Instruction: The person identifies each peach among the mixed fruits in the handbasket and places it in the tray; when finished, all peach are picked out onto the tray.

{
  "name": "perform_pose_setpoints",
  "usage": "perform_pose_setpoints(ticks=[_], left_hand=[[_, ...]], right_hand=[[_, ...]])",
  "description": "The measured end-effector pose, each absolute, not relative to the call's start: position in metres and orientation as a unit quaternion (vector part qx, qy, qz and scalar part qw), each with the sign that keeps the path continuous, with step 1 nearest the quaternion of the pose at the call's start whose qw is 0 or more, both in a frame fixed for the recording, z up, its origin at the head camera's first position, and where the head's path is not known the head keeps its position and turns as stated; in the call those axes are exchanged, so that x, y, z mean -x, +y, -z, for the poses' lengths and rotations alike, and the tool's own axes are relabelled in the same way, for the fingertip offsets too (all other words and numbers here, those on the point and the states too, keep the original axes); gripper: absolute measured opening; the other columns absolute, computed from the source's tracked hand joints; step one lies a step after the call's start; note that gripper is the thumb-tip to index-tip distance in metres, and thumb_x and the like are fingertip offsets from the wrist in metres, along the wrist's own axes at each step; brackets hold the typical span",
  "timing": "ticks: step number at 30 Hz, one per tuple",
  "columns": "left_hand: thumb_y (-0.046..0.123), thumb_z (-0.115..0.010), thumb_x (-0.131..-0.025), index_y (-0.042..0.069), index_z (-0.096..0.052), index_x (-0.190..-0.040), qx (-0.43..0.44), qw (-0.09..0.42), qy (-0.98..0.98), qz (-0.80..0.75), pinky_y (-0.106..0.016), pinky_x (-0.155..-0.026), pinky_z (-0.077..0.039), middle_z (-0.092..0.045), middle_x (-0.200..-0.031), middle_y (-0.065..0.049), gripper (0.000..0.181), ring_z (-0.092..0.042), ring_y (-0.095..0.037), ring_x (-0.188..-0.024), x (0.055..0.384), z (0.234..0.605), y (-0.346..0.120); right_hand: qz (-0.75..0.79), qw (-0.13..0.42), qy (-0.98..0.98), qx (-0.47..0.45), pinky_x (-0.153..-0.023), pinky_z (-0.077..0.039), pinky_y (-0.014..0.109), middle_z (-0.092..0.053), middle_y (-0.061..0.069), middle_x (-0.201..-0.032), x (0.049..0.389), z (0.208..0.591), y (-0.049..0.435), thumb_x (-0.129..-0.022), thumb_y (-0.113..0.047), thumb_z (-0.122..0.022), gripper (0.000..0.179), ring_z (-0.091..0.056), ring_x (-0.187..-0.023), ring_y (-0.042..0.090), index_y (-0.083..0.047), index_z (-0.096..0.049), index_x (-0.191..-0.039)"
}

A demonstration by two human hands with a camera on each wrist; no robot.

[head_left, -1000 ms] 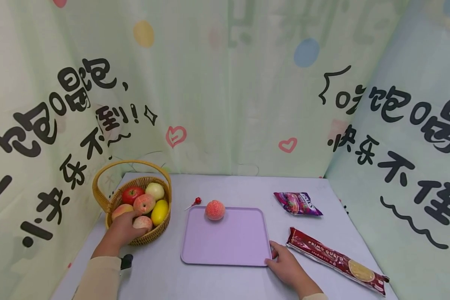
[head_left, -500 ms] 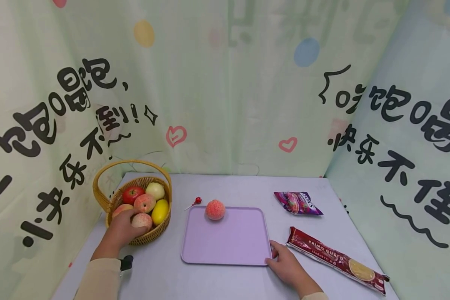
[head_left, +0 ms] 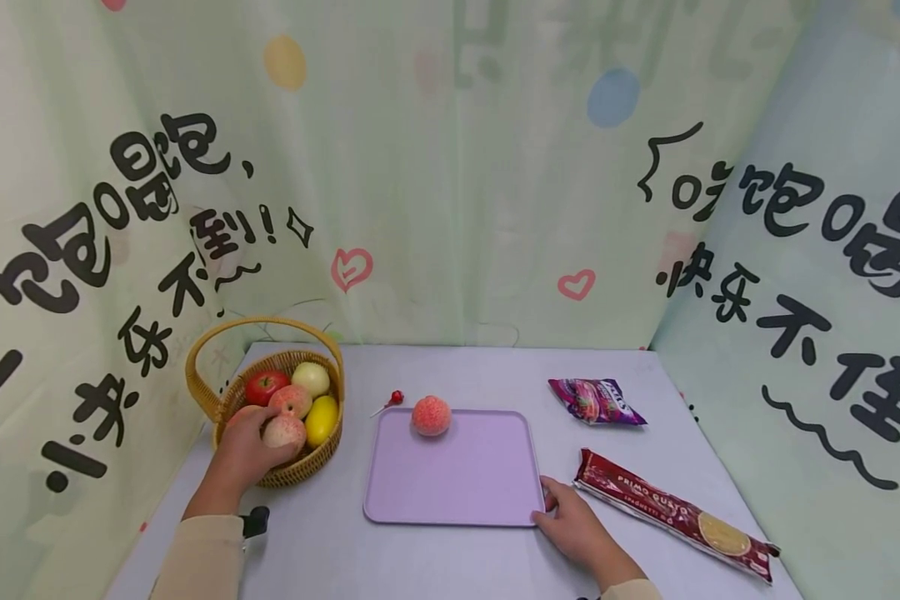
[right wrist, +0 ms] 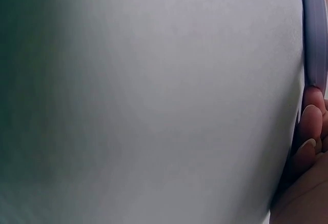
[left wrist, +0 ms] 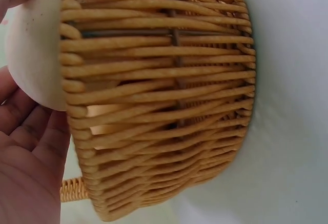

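My left hand [head_left: 242, 457] grips a pale pink peach [head_left: 285, 433] at the near side of the wicker basket [head_left: 300, 475]. In the left wrist view the peach [left wrist: 33, 49] sits between thumb and fingers at the rim of the basket [left wrist: 169, 101]. A red apple [head_left: 266, 387], a pale yellow-green round fruit [head_left: 311, 378], another peach [head_left: 291, 401] and a lemon [head_left: 322, 420] lie in the basket. My right hand [head_left: 576, 525] holds the near right corner of a lilac tray [head_left: 453, 479]. Another peach [head_left: 431, 416] rests on the tray's far left edge.
A small red item with a thin pale stem [head_left: 392, 402] lies by the tray's far left corner. At the right are a purple snack bag [head_left: 597, 402] and a long dark red spaghetti packet [head_left: 675, 514]. The basket's tall handle [head_left: 262, 322] arches over the fruit.
My left hand has raised the peach slightly, and it now covers part of the peach behind it. The right hand stays at the tray's corner.
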State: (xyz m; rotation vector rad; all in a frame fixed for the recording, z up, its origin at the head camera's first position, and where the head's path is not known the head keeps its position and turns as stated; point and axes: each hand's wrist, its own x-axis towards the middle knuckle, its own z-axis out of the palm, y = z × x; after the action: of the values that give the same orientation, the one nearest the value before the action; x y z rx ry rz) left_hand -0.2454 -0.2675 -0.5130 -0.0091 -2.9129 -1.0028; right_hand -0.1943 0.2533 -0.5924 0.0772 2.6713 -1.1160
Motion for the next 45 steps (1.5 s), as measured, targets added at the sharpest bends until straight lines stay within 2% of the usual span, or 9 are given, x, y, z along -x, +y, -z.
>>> perform_pose_setpoints(ticks=[10,15,18,25,32,38,45], left_hand=[[0.037,-0.085,-0.083,-0.003,-0.050,-0.146,0.005,0.055,-0.942,0.330,-0.066,-0.107,-0.044,-0.050,-0.148,-0.027,0.082,-0.044,-0.045,-0.133,0.243,0.503,-0.260],[0.040,-0.085,-0.081,0.001,-0.052,-0.146,0.008,0.068,-0.942,0.328,-0.065,-0.103,-0.047,-0.055,-0.145,-0.023,0.083,-0.046,-0.043,-0.127,0.242,0.501,-0.255],[0.041,-0.087,-0.080,0.004,-0.055,-0.144,0.022,0.088,-0.940,0.330,-0.064,-0.103,-0.044,-0.059,-0.141,-0.021,0.080,-0.049,-0.041,-0.122,0.242,0.500,-0.251],[0.035,-0.087,-0.081,0.011,-0.057,-0.140,0.046,0.100,-0.925,0.363,-0.059,-0.098,-0.053,-0.058,-0.142,-0.014,0.071,-0.051,-0.034,-0.124,0.243,0.497,-0.239],[0.027,-0.089,-0.080,0.010,-0.061,-0.131,0.078,0.128,-0.916,0.373,-0.059,-0.095,-0.056,-0.058,-0.135,-0.010,0.061,-0.052,-0.032,-0.124,0.245,0.496,-0.222],[0.028,-0.089,-0.079,0.013,-0.064,-0.128,0.091,0.146,-0.912,0.372,-0.059,-0.097,-0.054,-0.061,-0.133,-0.008,0.057,-0.046,-0.030,-0.129,0.247,0.492,-0.207],[0.025,-0.088,-0.080,0.013,-0.063,-0.130,0.099,0.137,-0.914,0.370,-0.056,-0.101,-0.054,-0.062,-0.134,-0.006,0.058,-0.052,-0.029,-0.128,0.248,0.491,-0.192]], right_hand=[[0.382,0.115,0.917,-0.023,-0.067,-0.042,0.029,-0.056,0.004,-0.096,0.193,0.592,0.252,-0.091,-0.017,-0.076,0.068,-0.048,-0.080,0.018,0.006,-0.047,-0.147],[0.384,0.117,0.916,-0.023,-0.067,-0.042,0.029,-0.056,0.004,-0.096,0.192,0.591,0.252,-0.091,-0.018,-0.077,0.068,-0.048,-0.080,0.018,0.006,-0.047,-0.147],[0.384,0.121,0.915,-0.024,-0.067,-0.043,0.029,-0.056,0.004,-0.096,0.192,0.591,0.252,-0.091,-0.019,-0.077,0.069,-0.048,-0.081,0.018,0.006,-0.046,-0.148],[0.383,0.125,0.915,-0.026,-0.068,-0.043,0.030,-0.055,0.004,-0.096,0.192,0.591,0.252,-0.092,-0.019,-0.076,0.069,-0.048,-0.082,0.018,0.006,-0.046,-0.148],[0.382,0.124,0.916,-0.025,-0.069,-0.044,0.031,-0.056,0.004,-0.096,0.192,0.590,0.252,-0.091,-0.018,-0.077,0.068,-0.048,-0.082,0.018,0.006,-0.046,-0.148],[0.376,0.125,0.918,-0.027,-0.069,-0.043,0.030,-0.055,0.004,-0.095,0.194,0.589,0.253,-0.092,-0.018,-0.076,0.069,-0.048,-0.082,0.018,0.005,-0.046,-0.149],[0.376,0.123,0.918,-0.026,-0.068,-0.043,0.028,-0.056,0.004,-0.095,0.194,0.589,0.253,-0.091,-0.018,-0.077,0.068,-0.049,-0.081,0.018,0.005,-0.047,-0.148]])
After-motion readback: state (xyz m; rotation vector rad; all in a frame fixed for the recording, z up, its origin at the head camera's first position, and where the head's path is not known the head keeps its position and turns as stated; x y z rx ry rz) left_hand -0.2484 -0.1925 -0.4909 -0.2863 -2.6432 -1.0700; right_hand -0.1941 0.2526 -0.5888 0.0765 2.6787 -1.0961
